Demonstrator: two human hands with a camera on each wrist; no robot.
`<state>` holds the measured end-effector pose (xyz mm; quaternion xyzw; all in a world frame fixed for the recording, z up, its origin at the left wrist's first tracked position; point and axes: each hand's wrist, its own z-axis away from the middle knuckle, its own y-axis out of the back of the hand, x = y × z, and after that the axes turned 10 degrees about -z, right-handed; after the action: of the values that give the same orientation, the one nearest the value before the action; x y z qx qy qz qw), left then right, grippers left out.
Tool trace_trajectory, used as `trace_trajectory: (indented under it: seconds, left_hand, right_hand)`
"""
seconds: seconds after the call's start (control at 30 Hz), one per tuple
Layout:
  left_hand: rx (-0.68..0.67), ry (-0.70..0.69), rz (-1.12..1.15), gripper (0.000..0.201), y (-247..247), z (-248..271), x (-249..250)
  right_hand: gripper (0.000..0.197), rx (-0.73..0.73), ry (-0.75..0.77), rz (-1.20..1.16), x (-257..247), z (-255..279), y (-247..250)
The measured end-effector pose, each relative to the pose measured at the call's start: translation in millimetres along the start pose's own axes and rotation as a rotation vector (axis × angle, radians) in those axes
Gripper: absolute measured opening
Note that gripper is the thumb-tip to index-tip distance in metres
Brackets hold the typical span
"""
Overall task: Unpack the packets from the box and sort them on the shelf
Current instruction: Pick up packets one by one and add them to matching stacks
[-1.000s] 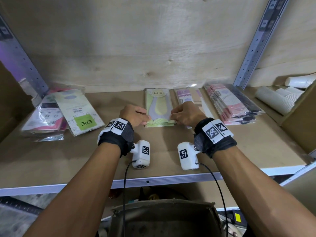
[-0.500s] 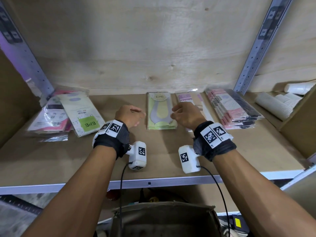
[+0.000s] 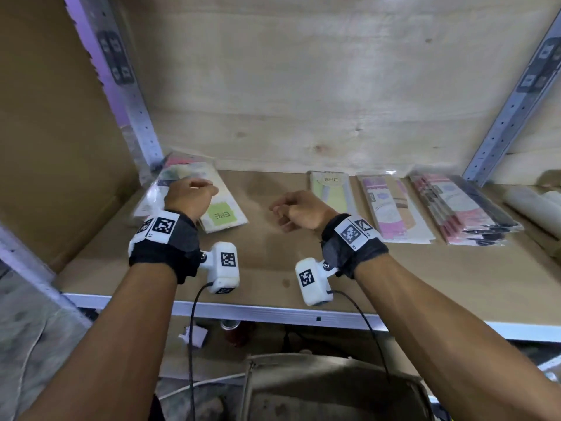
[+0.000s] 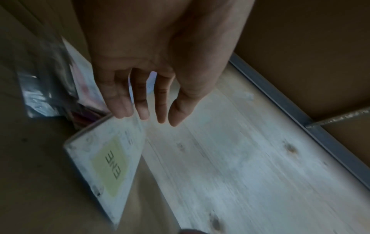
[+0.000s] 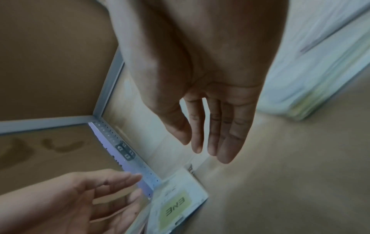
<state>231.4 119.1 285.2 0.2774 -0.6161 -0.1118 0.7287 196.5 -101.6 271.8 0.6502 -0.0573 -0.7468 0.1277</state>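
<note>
- Your left hand (image 3: 188, 196) hangs loose and empty above the ENE packet (image 3: 223, 212) at the shelf's (image 3: 273, 262) back-left corner.
- Your right hand (image 3: 299, 209), fingers relaxed, holds nothing over the shelf's middle.

Premises: a stockroom or warehouse storage bay. Evidence: slotted metal uprights (image 3: 136, 107) carrying a board shelf (image 3: 303, 268) with a plywood back panel (image 3: 303, 86), retail packets (image 3: 455, 208) laid in rows, and paper cup stacks (image 3: 528, 208) at right.
</note>
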Motion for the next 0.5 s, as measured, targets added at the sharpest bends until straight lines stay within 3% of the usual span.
trace_trajectory:
  seconds: [0.1,0.23,0.37,0.5]
  left_hand:
    - [-0.059,0.061,0.035,0.027,9.4,-6.0,-9.6]
    - [-0.172,0.135,0.143,0.015,7.2,-1.9,-11.2]
    - [-0.164,0.149,0.101,0.039,4.5,0.0,-10.7]
    - [-0.211,0.085,0.101,0.032,1.0,7.0,-11.7]
  right_hand:
    - [0.02,-0.028,-0.026,0.03,-10.0,-27.6,-25.8]
    - [0.016,-0.021,-0.073,0.031,-14.8,-56.2,-51.9]
    - [0.016,0.033,-0.128,-0.033,-9.8,-72.4,-64.6]
    - [0.013,0.071,-0.155,-0.044,-3.6,-67.8,-51.8]
